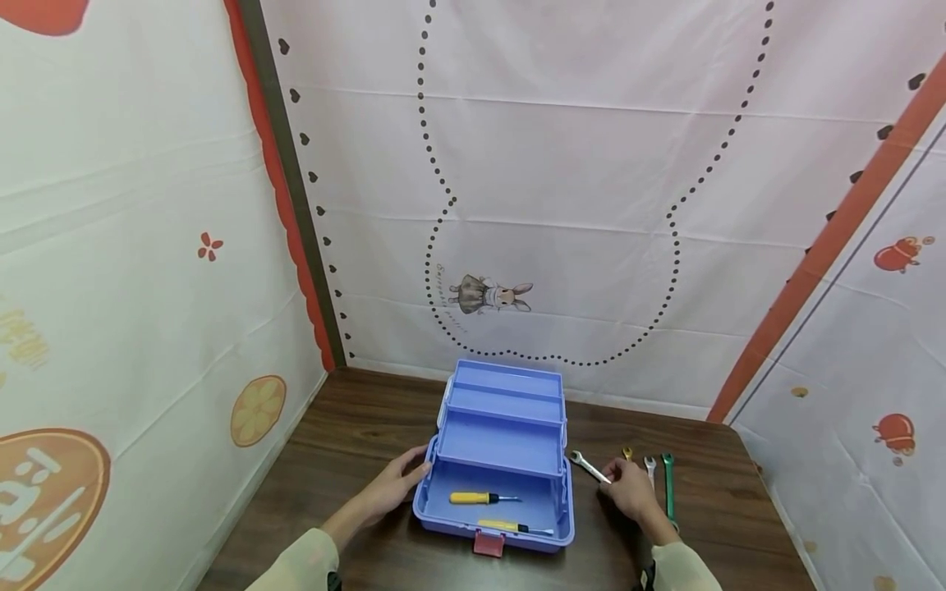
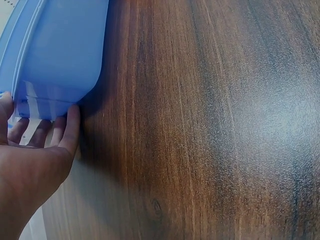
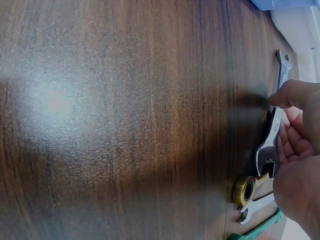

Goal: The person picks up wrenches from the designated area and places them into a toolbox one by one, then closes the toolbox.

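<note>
A blue plastic toolbox (image 1: 491,443) stands open, its stepped trays raised at the back. In its lower compartment lie two yellow-handled screwdrivers, one farther back (image 1: 473,498) and one at the front (image 1: 506,525). My left hand (image 1: 392,488) holds the box's left side, thumb at the rim and fingers against the outer wall, as the left wrist view shows. To the right of the box, my right hand (image 1: 633,490) pinches a silver open-end wrench (image 3: 275,130) between thumb and fingers. That wrench's far end points toward the box, close over the table.
Beside the right hand lie a gold wrench (image 3: 245,189), another silver wrench (image 1: 650,466) and a green wrench (image 1: 668,484). The toolbox's reddish latch (image 1: 489,543) hangs at its front. Printed cloth walls (image 1: 562,164) enclose the brown wooden table (image 1: 355,410) at the back and both sides.
</note>
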Action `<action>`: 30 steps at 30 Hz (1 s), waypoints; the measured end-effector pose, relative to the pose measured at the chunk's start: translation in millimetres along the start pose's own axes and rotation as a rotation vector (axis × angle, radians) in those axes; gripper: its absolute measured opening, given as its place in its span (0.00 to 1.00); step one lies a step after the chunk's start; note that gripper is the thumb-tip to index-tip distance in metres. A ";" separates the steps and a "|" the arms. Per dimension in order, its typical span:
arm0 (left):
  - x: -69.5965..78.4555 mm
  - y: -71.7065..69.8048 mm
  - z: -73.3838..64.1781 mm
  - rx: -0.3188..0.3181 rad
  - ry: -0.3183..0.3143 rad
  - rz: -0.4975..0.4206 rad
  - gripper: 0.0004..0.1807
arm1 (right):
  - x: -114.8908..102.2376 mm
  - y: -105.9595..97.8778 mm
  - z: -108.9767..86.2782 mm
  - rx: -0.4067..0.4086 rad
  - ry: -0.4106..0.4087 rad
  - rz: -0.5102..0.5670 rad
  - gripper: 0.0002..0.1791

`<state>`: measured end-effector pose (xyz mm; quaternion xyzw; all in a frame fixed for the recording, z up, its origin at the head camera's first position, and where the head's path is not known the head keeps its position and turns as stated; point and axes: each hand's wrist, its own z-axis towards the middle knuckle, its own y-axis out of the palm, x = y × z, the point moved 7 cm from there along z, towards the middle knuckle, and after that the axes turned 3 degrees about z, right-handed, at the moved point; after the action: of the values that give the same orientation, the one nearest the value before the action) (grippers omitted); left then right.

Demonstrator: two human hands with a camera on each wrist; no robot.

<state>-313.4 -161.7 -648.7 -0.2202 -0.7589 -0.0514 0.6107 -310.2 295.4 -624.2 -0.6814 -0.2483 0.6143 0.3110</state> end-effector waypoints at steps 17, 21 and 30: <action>0.7 4.1 1.5 -0.023 0.010 -0.032 0.40 | 3.1 4.0 0.3 0.023 -0.110 -0.107 0.10; 1.9 3.4 3.1 -0.016 0.006 -0.019 0.41 | -1.9 1.7 -0.6 0.028 -0.133 -0.120 0.10; 1.3 2.3 1.3 -0.035 0.006 -0.030 0.41 | 0.9 4.6 -1.3 0.038 -0.120 -0.093 0.12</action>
<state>-313.9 -158.9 -648.2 -0.2194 -0.7593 -0.0744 0.6081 -309.0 292.7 -628.1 -0.6252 -0.2862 0.6436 0.3363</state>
